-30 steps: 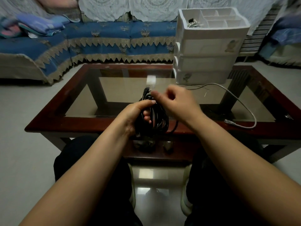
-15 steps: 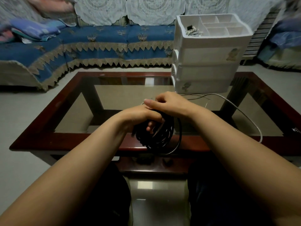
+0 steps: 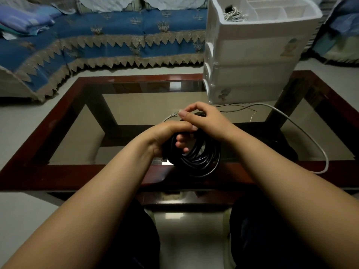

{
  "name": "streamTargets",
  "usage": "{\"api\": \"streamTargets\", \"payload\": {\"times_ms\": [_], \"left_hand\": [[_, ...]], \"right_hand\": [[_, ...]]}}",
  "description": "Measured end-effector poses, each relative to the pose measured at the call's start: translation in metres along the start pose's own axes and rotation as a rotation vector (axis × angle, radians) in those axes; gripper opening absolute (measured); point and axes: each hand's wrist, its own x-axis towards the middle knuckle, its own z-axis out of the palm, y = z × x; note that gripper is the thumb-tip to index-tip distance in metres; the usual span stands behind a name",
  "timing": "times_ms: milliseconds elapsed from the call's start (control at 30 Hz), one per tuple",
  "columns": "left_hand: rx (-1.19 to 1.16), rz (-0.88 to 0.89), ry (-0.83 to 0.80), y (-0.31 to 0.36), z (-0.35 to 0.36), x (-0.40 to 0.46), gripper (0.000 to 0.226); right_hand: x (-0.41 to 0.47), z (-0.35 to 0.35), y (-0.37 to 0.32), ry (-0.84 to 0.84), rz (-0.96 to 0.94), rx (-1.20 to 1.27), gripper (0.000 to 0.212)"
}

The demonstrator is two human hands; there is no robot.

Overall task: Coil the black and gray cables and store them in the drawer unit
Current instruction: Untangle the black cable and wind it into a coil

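Observation:
A black cable (image 3: 196,159) wound into a round coil hangs over the table's near edge. My left hand (image 3: 165,135) is closed through the coil's top, fingers showing inside the loop. My right hand (image 3: 204,118) rests on top of the coil and pinches its upper strands. A gray cable (image 3: 303,131) lies loose on the glass, running from behind my right hand in an arc to the right and back to the near rail. The white drawer unit (image 3: 252,55) stands at the table's far right, its drawers shut, a small coiled cord (image 3: 234,14) in its open top tray.
The glass-topped table (image 3: 64,169) has a dark red wooden frame. A blue-covered sofa (image 3: 116,37) runs along the back and left, with folded bedding (image 3: 21,18) on it. My knees are under the near rail. A thin wire (image 3: 250,111) lies beside the drawer unit.
Both hands have dropped with the black coil toward the near rail. My right hand moved from beside the coil to on top of it. The camera tilted down and closer.

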Motion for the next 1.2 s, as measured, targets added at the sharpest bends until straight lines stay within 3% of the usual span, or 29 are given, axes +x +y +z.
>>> {"api": "streamTargets", "payload": {"times_ms": [133,300,433,567,800,900,1033,1133,1200], "left_hand": [[-0.106,0.037,-0.026,0.001,0.004,0.004,0.02],[-0.181,0.027,-0.012,-0.002,0.01,0.009,0.024],[-0.095,0.017,0.079,-0.003,0.01,0.011,0.014],[0.043,0.093,0.071,-0.004,0.009,0.008,0.009],[0.131,0.052,0.025,-0.012,-0.007,0.01,0.017],[0.034,0.094,0.114,-0.017,-0.002,0.016,0.005],[-0.017,0.156,0.258,-0.021,0.004,0.028,0.027],[0.011,0.11,0.373,-0.017,0.005,0.032,0.027],[0.084,0.087,0.434,-0.011,0.002,0.033,0.023]], "right_hand": [[0.006,0.0,0.002,0.11,-0.051,-0.007,0.041],[0.009,-0.004,0.006,0.127,0.013,0.028,0.035],[0.012,-0.008,0.009,0.135,0.045,0.02,0.038],[0.013,-0.006,0.012,0.131,0.067,-0.004,0.047],[0.018,-0.01,0.019,0.209,0.04,-0.045,0.033],[0.022,-0.008,0.023,0.242,-0.003,-0.055,0.033],[0.029,-0.012,0.025,0.187,-0.003,-0.019,0.034],[0.043,-0.022,0.031,0.097,0.101,-0.077,0.056],[0.059,-0.033,0.046,0.204,0.159,-0.103,0.062]]}}
